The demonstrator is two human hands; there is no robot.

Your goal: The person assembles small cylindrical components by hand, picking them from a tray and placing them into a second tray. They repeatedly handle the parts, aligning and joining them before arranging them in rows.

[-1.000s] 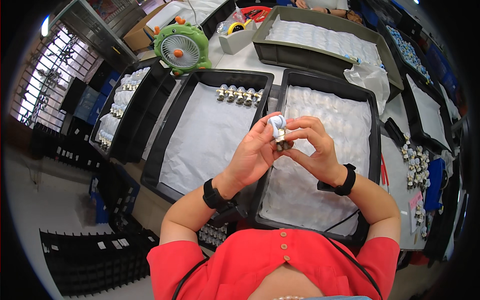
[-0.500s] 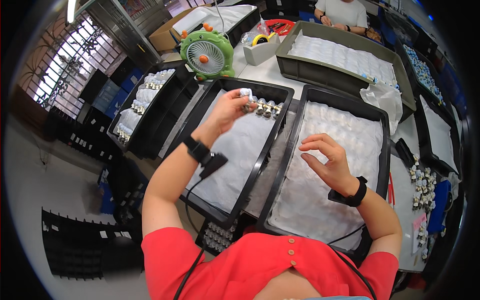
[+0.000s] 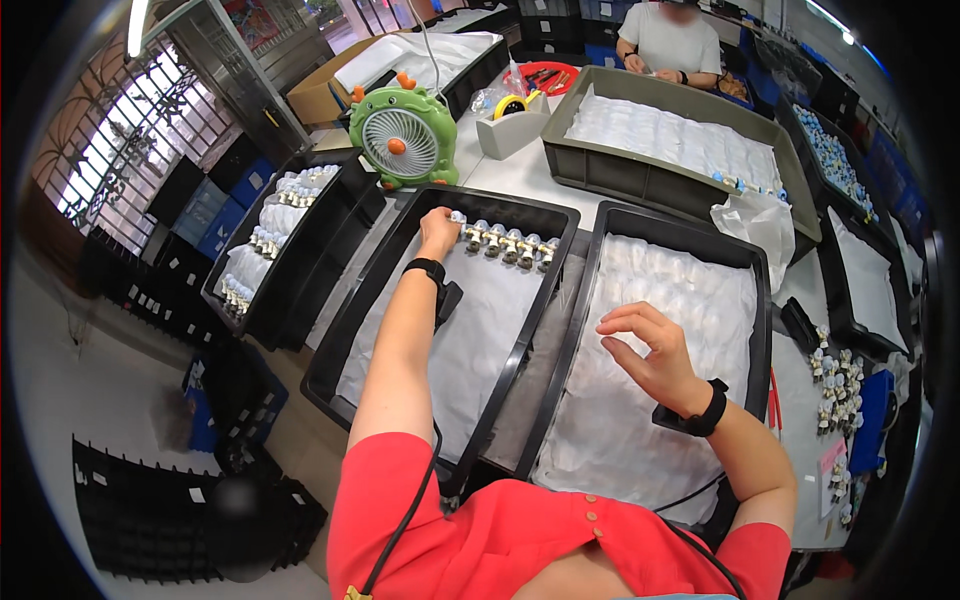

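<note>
head view: left hand [image 3: 438, 232] pinches a pale-topped figurine [image 3: 458, 217] at the left end of the figurine row [image 3: 512, 244] in the left black tray [image 3: 519, 345]; looks like placing. right hand [image 3: 648, 350] open, empty, above the right tray [image 3: 762, 320]. next move calls for a gentle, upright release.

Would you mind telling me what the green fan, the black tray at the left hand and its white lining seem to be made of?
Green fan: probably moulded plastic, given its smooth, shiny shell. Black tray: likely rigid plastic, semi-gloss, its rim catching light. White lining: matte and softly wrinkled, so thin paper or nonwoven fabric; I cannot tell which.
</note>
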